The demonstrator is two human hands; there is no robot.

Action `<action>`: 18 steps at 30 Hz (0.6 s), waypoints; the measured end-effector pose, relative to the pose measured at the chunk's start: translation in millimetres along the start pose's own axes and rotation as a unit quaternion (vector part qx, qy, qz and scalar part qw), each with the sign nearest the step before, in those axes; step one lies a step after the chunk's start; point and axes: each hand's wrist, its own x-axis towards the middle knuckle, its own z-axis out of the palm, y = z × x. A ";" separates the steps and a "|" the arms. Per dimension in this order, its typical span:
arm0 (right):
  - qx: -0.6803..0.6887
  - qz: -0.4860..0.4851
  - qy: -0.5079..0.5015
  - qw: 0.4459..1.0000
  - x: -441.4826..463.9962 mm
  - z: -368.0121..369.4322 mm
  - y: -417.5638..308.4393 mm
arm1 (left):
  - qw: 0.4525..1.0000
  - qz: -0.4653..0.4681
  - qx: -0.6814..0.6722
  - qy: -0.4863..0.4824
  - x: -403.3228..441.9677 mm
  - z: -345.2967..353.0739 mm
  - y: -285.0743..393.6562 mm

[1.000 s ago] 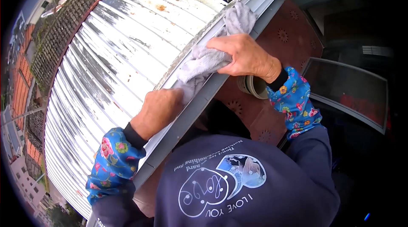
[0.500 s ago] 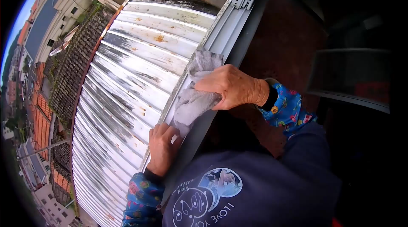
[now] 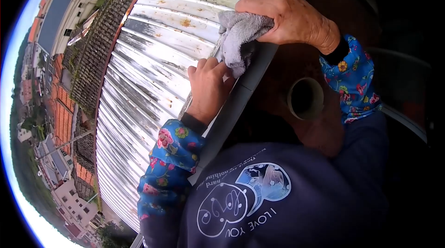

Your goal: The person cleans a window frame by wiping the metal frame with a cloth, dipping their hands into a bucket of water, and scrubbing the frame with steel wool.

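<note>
The cloth lies on the ledge, its far part within the right fingers and its near end at the left fingers, with the roof left of both and the bucket well apart to their right.

Daylight falls from the open side at left, where the corrugated metal roof throws back hard glare, its ridges washing out to near white. The sky burns out along the lower left rim. The right side is dim: the dark sweatshirt melts into shadow at its right edge, and the bucket shows a nearly black inside. The 2 hands, left and right, are well lit and fairly clear. Strong wide-angle distortion bows the roof and tilts the distant buildings, which look soft; black vignetting closes in the corners.
</note>
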 end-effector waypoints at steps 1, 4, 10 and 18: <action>-0.009 -0.007 0.002 1.000 3.0 -4.0 3.3 | 1.000 -0.001 -0.002 -0.004 10.8 3.7 2.3; 0.013 -0.009 -0.015 1.000 8.8 -15.6 12.8 | 1.000 0.018 0.014 0.011 47.1 19.8 7.4; 0.035 -0.052 0.074 0.995 9.7 -23.4 8.4 | 0.998 0.041 0.031 0.025 86.8 43.6 7.4; 0.024 0.084 0.075 0.993 -11.4 -24.4 26.8 | 0.992 0.073 0.074 0.072 147.3 73.3 -5.2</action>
